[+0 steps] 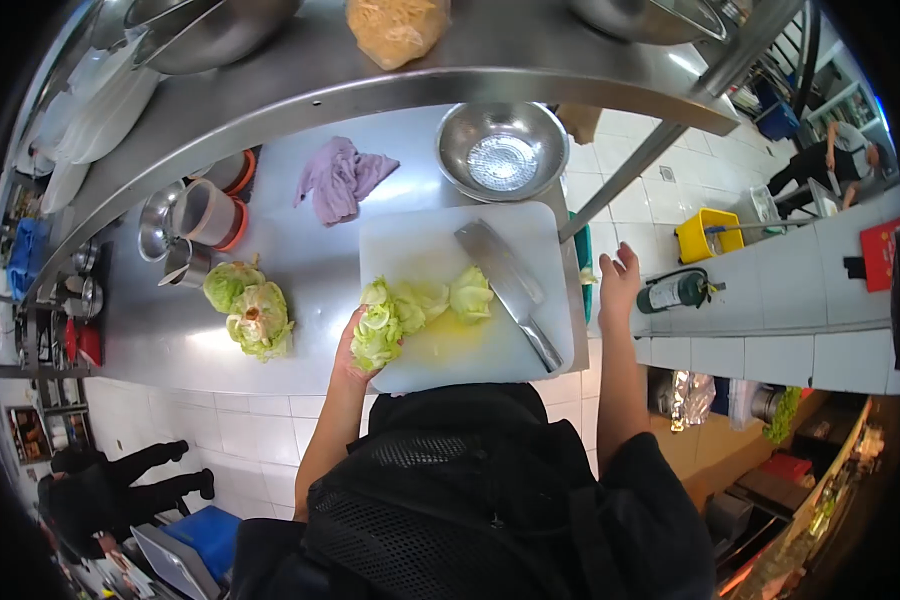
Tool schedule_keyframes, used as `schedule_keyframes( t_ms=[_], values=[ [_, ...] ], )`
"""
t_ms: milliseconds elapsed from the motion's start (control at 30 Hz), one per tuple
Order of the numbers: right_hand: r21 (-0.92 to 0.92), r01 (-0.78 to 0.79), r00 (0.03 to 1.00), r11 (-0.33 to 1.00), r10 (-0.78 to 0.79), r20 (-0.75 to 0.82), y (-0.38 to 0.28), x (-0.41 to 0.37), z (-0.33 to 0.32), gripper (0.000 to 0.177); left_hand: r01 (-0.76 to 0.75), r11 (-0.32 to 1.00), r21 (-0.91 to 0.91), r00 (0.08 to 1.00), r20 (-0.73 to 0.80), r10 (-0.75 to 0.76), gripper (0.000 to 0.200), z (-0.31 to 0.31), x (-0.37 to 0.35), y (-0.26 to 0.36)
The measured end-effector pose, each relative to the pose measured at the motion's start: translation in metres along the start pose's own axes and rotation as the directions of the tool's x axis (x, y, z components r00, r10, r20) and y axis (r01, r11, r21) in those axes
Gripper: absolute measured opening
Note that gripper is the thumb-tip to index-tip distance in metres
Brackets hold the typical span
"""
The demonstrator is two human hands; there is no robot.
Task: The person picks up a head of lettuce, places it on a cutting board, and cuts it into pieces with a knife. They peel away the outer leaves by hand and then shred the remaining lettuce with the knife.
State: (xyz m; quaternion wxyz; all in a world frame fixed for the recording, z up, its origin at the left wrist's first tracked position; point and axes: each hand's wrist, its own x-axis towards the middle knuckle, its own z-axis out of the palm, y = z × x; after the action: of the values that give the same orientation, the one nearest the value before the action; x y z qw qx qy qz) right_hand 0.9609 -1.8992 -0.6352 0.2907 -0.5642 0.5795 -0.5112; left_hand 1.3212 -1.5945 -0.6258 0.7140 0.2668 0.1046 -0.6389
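My left hand (350, 352) is closed around a head of lettuce (377, 328) at the left edge of the white cutting board (410, 235). Loose lettuce leaves (470, 296) lie on the board to its right. A cleaver (500, 262) rests flat and slantwise on the board's right side, and no hand touches it. Past the board's right edge, my right hand (620, 278) is raised with its fingers apart and nothing in them. Near it is a green bin (581, 255), mostly hidden by the table, with a pale leaf scrap (588, 276) at its rim.
Two more lettuces (258, 318) sit on the steel table (320, 270) at left. A purple cloth (342, 180) and a steel bowl (502, 152) stand behind the board. An overhead steel shelf (530, 85) crosses the front. Other people (120, 480) are in the background.
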Motion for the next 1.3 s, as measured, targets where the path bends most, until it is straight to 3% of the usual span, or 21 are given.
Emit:
schedule_keyframes(
  t_ms=[100,167,200,267,333,367,400,467,500,533,600,633,733,767,867,933,1000,1067,1133,1200,1300],
  values=[
    [0.254,-0.426,0.8,0.868,0.231,0.553,-0.081,-0.077,0.011,0.019,-0.049,0.998,-0.037,0.998,0.045,0.051,0.038,0.004,-0.005,-0.004],
    [-0.02,-0.603,0.314,0.798,0.26,0.913,-0.102,-0.136,0.04,0.034,-0.061,0.996,-0.068,0.993,0.093,0.067,0.039,0.006,-0.005,-0.008],
    [-0.166,-0.749,0.068,0.642,0.323,0.944,-0.124,-0.163,0.05,0.048,-0.051,0.998,-0.048,0.989,0.139,0.057,0.042,0.005,-0.004,-0.011],
    [-0.291,-0.908,-0.24,0.3,0.197,0.951,-0.133,-0.187,0.081,0.055,-0.041,0.999,-0.029,0.982,0.184,0.046,0.045,0.001,-0.002,-0.018],
    [-0.23,-0.952,-0.186,0.203,0.213,0.959,-0.146,-0.19,0.1,0.055,0.039,0.998,0.042,0.979,0.197,-0.046,0.047,0.005,-0.007,-0.025],
    [-0.161,-0.981,-0.133,0.106,0.233,0.963,-0.151,-0.191,0.106,0.055,-0.052,0.967,0.249,0.998,-0.016,0.058,0.05,0.016,-0.01,-0.035],
    [-0.162,-0.98,-0.134,0.112,0.226,0.965,-0.146,-0.197,0.112,0.055,-0.062,0.966,0.251,0.998,-0.012,0.067,0.05,0.029,-0.012,-0.041],
    [-0.011,-0.988,0.03,0.151,0.269,0.963,-0.126,-0.211,0.125,0.052,-0.242,0.66,0.711,0.895,-0.098,0.434,0.054,0.042,-0.013,-0.047],
    [-0.021,-0.987,0.023,0.161,0.268,0.963,-0.132,-0.211,0.123,0.052,-0.187,0.456,0.87,0.83,-0.108,0.547,0.057,0.041,-0.014,-0.044],
    [0.05,-0.971,0.12,0.234,0.294,0.948,-0.137,-0.211,0.12,0.05,-0.195,0.466,0.863,0.824,-0.114,0.556,0.057,0.039,-0.017,-0.039],
    [0.108,-0.941,0.21,0.319,0.305,0.929,-0.143,-0.209,0.119,0.048,-0.257,0.649,0.716,0.891,-0.084,0.446,0.058,0.039,-0.023,-0.031],
    [0.107,-0.916,0.246,0.387,0.332,0.91,-0.143,-0.21,0.121,0.047,-0.135,0.827,0.545,0.894,-0.292,0.339,0.069,0.041,-0.028,-0.031],
    [0.065,-0.891,0.266,0.45,0.401,0.877,-0.148,-0.207,0.121,0.047,-0.225,0.828,0.514,0.942,-0.102,0.32,0.071,0.031,-0.027,-0.039],
    [0.024,-0.897,0.244,0.442,0.449,0.859,-0.149,-0.206,0.119,0.048,-0.208,0.673,0.71,0.934,-0.061,0.353,0.067,0.027,-0.027,-0.039],
    [0.092,-0.901,0.309,0.424,0.477,0.823,-0.17,-0.199,0.101,0.052,-0.117,0.71,0.694,0.957,-0.113,0.269,0.063,0.032,-0.027,-0.033],
    [0.166,-0.841,0.394,0.515,0.372,0.84,-0.149,-0.191,0.095,0.053,-0.072,0.813,0.578,0.973,-0.137,0.184,0.059,0.034,-0.03,-0.024],
    [0.248,-0.773,0.467,0.584,0.259,0.845,-0.135,-0.173,0.081,0.054,-0.131,0.973,0.188,0.989,-0.045,0.142,0.064,0.038,-0.035,-0.021],
    [0.467,-0.812,0.564,0.35,0.262,0.783,-0.14,-0.147,0.058,0.052,-0.136,0.98,0.144,0.989,0.08,0.126,0.068,0.043,-0.033,-0.018],
    [0.481,-0.74,0.652,0.47,0.325,0.685,-0.12,-0.113,0.043,0.051,-0.059,0.995,-0.081,0.952,0.296,0.08,0.068,0.043,-0.03,-0.016],
    [0.426,-0.521,0.821,0.74,0.298,0.488,-0.106,-0.076,0.024,0.047,-0.022,0.988,-0.156,0.94,0.333,0.073,0.067,0.043,-0.022,-0.016],
    [0.293,-0.402,0.883,0.868,0.282,0.375,-0.057,-0.019,0.001,0.043,0.027,0.965,-0.261,0.932,0.355,0.069,0.067,0.053,-0.014,-0.017]
  ],
)
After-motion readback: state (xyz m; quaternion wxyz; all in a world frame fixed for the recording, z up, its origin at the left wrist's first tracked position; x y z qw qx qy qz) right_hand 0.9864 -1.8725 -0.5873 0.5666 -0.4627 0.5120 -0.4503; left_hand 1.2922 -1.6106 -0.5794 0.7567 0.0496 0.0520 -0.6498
